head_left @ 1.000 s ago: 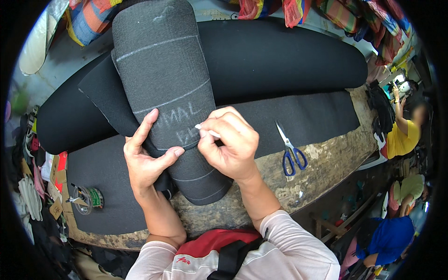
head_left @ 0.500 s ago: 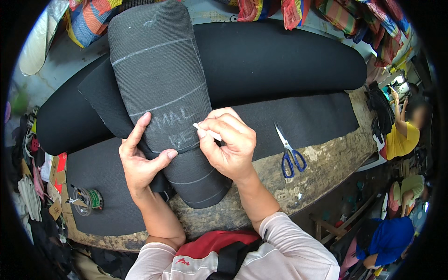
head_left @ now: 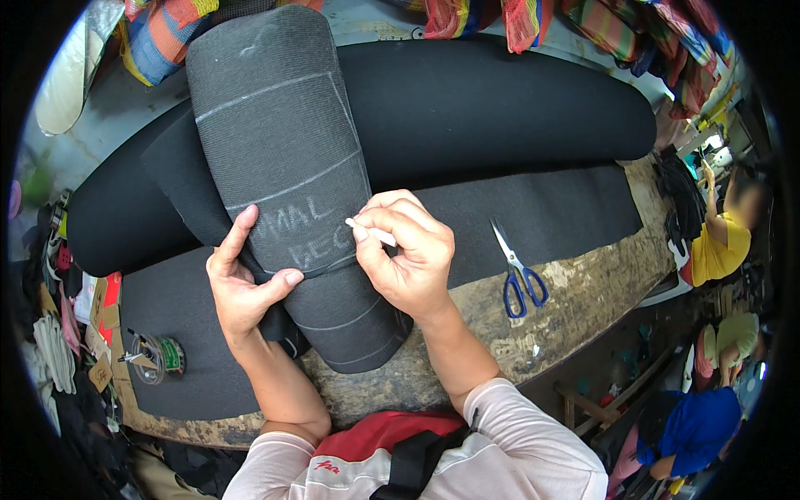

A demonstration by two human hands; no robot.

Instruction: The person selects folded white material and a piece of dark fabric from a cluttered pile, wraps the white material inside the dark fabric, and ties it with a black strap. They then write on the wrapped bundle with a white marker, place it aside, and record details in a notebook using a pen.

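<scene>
A dark grey ribbed fabric roll (head_left: pixel 275 125) lies lengthwise before me, marked with white chalk lines across it and handwritten chalk letters. My left hand (head_left: pixel 242 292) grips its left side, with index finger and thumb spread on top and the other fingers hidden. At the roll's right edge, my right hand (head_left: pixel 408 254) pinches a short white chalk stick (head_left: pixel 383 236), its tip at the end of the lower row of letters. Beneath lies a flat dark fabric sheet (head_left: pixel 517 221). Behind, a long thick black fabric roll (head_left: pixel 500 104) runs crosswise.
Blue-handled scissors (head_left: pixel 521 279) lie on the worn wooden table (head_left: pixel 575 283) to the right. A round clear container (head_left: pixel 158 358) with small tools stands at left. Striped bags (head_left: pixel 533 21) hang at the back. Several people, one in a yellow shirt (head_left: pixel 721 250), are beyond the right edge.
The ribbed roll has shifted slightly left, my left hand moving with it. Another chalk stroke now shows in the lower row of letters. My right hand has barely moved.
</scene>
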